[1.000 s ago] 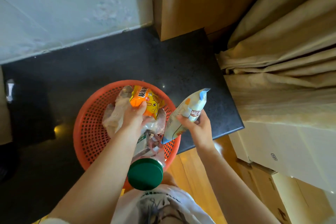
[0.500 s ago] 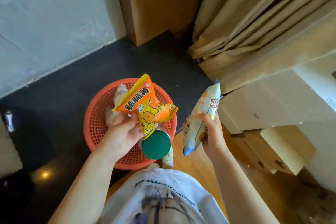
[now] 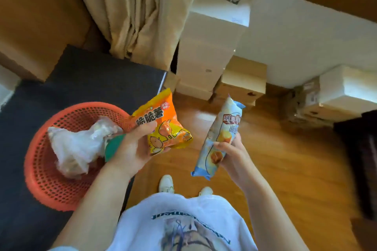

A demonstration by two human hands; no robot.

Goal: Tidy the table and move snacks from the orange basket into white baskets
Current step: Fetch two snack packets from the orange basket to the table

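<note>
- left hand [image 3: 132,149] clamps the orange chip packet [image 3: 163,124]: thumb across the front, fingers curled under the back. packet is lifted clear of the basket, just past its 3 o'clock rim.
- right hand [image 3: 230,153] wraps the pale blue snack packet [image 3: 219,138] around its lower half, fingers closed on it. held near upright over the wood floor [image 3: 285,159], well apart from the basket.
- both packets are carried at chest height with labels facing up, likely for transfer rather than sorting.
- orange basket [image 3: 51,189] sits on the dark table [image 3: 91,79] at roughly 9 o'clock from the hands. it holds a crumpled clear plastic bag [image 3: 75,149] and something with a green lid [image 3: 114,144], mostly hidden by the left wrist.
- no white baskets in view, so drop target unknown; judgement: mid-carry, body turned off the table toward 3 o'clock.
- white cartons [image 3: 212,47] and cardboard boxes [image 3: 242,83] stacked at 12 to 2 o'clock by the curtain [image 3: 142,6].
- risk: foil bags are slippery, and the blue one is gripped low so it could tip.
</note>
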